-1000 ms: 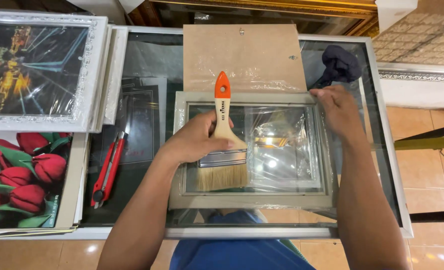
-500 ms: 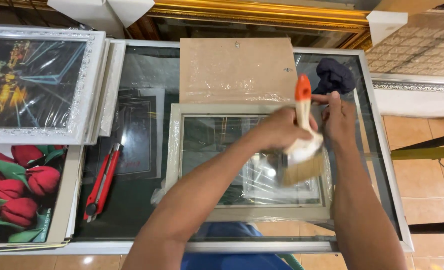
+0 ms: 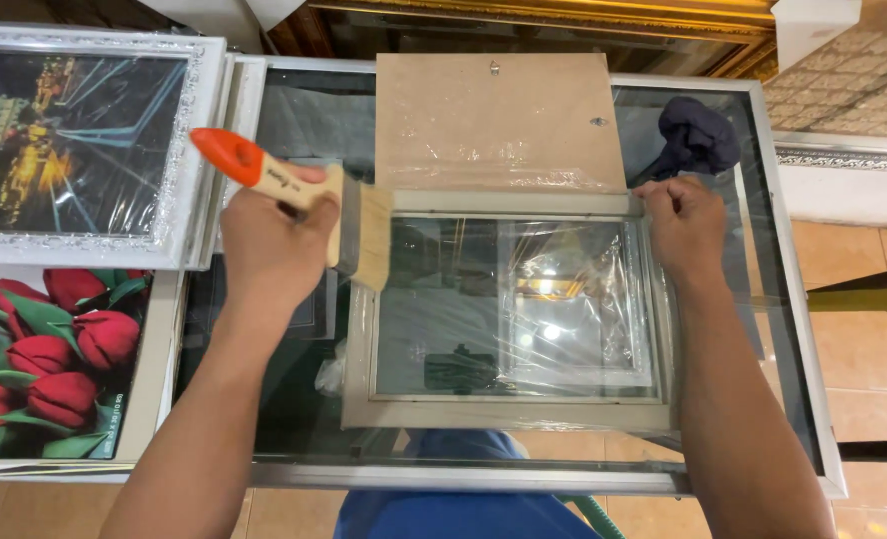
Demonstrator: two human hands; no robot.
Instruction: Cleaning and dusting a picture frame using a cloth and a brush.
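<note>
Left hand (image 3: 274, 240) clasps the paintbrush (image 3: 294, 205), right hand (image 3: 685, 225) pinches the picture frame (image 3: 508, 414), fingertips hidden underneath.

A picture frame (image 3: 508, 314) lies flat at the middle of the glass surface (image 3: 793, 329), with a backing board (image 3: 498, 125) just behind it, overlapping its far edge. A cloth (image 3: 698, 135) sits at the far right. The right hand (image 3: 683, 225) rests on the frame's far right corner; the left hand (image 3: 274, 240) holds a brush (image 3: 308, 200) over its far left corner. Two framed pictures lie left of the surface: a city scene (image 3: 74, 140) behind, a flower print (image 3: 49, 359) in front.
</note>
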